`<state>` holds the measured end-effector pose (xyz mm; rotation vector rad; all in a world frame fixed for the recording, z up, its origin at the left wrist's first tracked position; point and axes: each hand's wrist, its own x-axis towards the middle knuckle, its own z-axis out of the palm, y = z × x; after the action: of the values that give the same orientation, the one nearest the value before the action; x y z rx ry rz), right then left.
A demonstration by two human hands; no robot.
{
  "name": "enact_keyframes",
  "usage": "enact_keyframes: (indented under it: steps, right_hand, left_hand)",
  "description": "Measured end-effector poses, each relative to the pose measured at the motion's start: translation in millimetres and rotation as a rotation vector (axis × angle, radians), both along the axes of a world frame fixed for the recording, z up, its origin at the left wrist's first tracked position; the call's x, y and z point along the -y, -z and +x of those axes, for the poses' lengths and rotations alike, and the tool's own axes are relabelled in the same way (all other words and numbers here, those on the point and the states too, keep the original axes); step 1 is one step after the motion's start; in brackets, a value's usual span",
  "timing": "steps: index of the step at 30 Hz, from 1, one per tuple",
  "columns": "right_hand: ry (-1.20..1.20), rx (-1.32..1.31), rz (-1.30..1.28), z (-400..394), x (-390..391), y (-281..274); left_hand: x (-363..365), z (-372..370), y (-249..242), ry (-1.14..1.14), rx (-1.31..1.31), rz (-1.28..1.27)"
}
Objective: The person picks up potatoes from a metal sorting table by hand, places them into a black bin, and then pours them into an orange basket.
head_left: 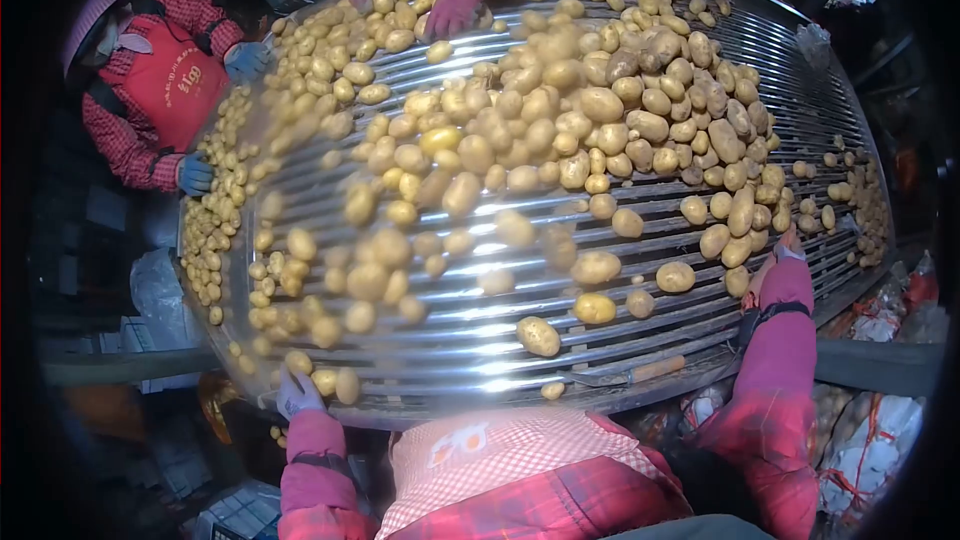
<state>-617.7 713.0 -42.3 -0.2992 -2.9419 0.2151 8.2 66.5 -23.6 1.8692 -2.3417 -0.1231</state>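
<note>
My left hand (299, 396), in a pale glove, is at the near left edge of a slatted metal sorting table (480, 340). Its fingers stretch toward a few potatoes (324, 381) and hold nothing that I can see. Farther right, my right hand (786, 252) reaches over the slats with fingers extended, against the near side of a large potato heap (650, 100). Single potatoes (595, 308) lie spread across the bars between my hands. A tool with a wooden handle (656, 369) rests near the front edge.
At the left edge stands a person in a red apron (180, 80), with blue-gloved hands (196, 174) by smaller potatoes. Across the table, another person's pink-gloved hand (457, 5) is among potatoes. Tied sacks (870, 450) sit below on the right. Mist or glare blurs the left middle.
</note>
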Motion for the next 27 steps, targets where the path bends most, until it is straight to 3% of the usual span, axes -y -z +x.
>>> enact_keyframes:
  steps: [3, 4, 5, 7, 8, 10, 13, 15, 17, 20, 22, 23, 24, 25, 26, 27]
  right_hand:
    - [-0.422, -0.216, -0.122, -86.4, 43.6, -33.3]
    - [-0.371, -0.111, 0.057, -61.1, 165.8, -123.6]
    - [-0.955, -0.543, -0.199, -58.9, 199.5, -126.9]
    - [-1.247, -0.245, -1.113, -36.8, 312.8, -168.5]
    - [-1.249, -0.344, -0.702, -22.1, 353.5, -195.6]
    - [-1.023, -0.526, -0.159, -32.6, 417.3, -202.2]
    - [-1.070, -0.652, -0.019, -59.3, 495.5, -165.0]
    - [-0.817, -0.313, 0.200, -95.2, 516.8, -112.0]
    - [-0.739, 0.040, 0.575, -109.2, 538.2, -89.4]
    - [-0.839, 0.263, 0.412, -130.0, 539.7, -89.6]
    - [-0.989, 0.264, 0.219, -126.3, 535.2, -87.1]
    - [-1.118, 0.361, -0.046, -121.3, 531.0, -89.0]
    - [-1.136, 0.441, -0.129, -122.6, 537.2, -82.2]
    - [-1.088, 0.645, -0.487, -116.8, 531.8, -74.1]
    - [-1.063, 0.685, -0.749, -112.7, 529.1, -55.2]
    - [-1.146, 0.468, -0.377, -106.8, 532.3, -51.4]
  left_hand:
    - [1.4, 4.9, 3.6, 0.029, -0.009, -0.026]
    - [2.0, 5.8, 4.7, 0.046, 0.008, -0.058]
    - [1.7, 3.1, 2.7, 0.021, 0.003, -0.044]
    - [-0.1, -1.3, -2.2, 0.020, -0.010, -0.039]
    - [-1.4, -2.4, -4.3, 0.017, -0.026, -0.042]
    - [-1.6, -10.5, -11.5, -0.011, -0.016, 0.002]
    - [-0.6, 7.9, 1.9, 0.018, -0.013, -0.052]
    - [-0.8, 6.8, 1.0, 0.002, 0.026, -0.062]
    - [1.3, 5.3, 0.5, 0.012, 0.076, -0.019]
    - [0.3, 2.8, -0.3, 0.017, 0.019, -0.041]
    - [0.6, 1.9, -0.2, -0.055, 0.072, 0.001]
    - [-0.1, 2.9, 0.6, -0.060, 0.071, 0.017]
    - [1.0, 2.5, 0.0, -0.063, 0.070, 0.027]
    - [1.1, 0.3, -1.0, -0.053, 0.055, 0.036]
    - [-0.2, -2.7, -4.7, -0.066, 0.068, 0.045]
    - [-0.6, -4.6, -6.0, -0.089, 0.077, 0.043]
